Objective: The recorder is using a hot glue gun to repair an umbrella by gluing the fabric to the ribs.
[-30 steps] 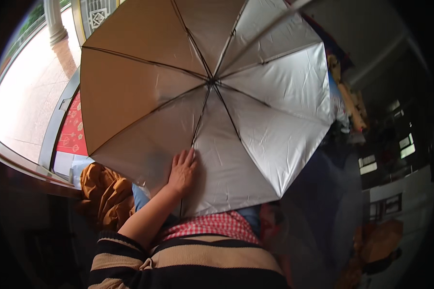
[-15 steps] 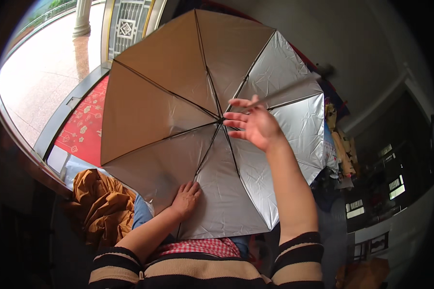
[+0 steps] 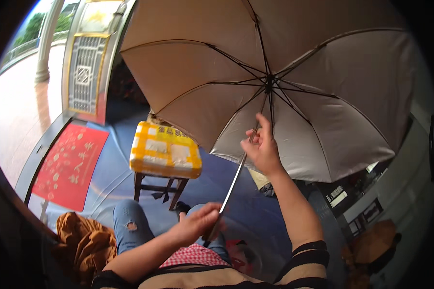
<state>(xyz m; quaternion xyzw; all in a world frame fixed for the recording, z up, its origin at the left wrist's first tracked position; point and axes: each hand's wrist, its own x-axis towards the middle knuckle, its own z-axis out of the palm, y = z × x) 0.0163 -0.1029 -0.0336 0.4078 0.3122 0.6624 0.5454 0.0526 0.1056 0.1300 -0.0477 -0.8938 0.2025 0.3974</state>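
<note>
An opened umbrella [image 3: 193,65] with a silvery-brown underside and dark ribs fills the upper right, its inside toward me. Its thin metal shaft [image 3: 235,182] slants down toward my lap. My left hand [image 3: 197,225] is closed around the lower end of the shaft, by the dark handle [image 3: 212,232]. Higher up, my right hand [image 3: 264,151] is beside the shaft below the rib hub [image 3: 269,84]. Its index finger points up and the other fingers are loosely bent apart; whether they touch the shaft is hard to tell.
A stool [image 3: 166,154] with a yellow-and-white wrapped top stands ahead on the blue floor covering [image 3: 108,168]. Brown crumpled fabric [image 3: 84,245] lies at my left. Beyond it a red mat [image 3: 70,164] lies by the doorway. Another brown umbrella-like thing [image 3: 373,245] is at the lower right.
The umbrella has lifted off my lap and tilted up to the right, uncovering the stool and floor. My left hand has left the canopy and taken the shaft's lower end. My right hand has dropped lower.
</note>
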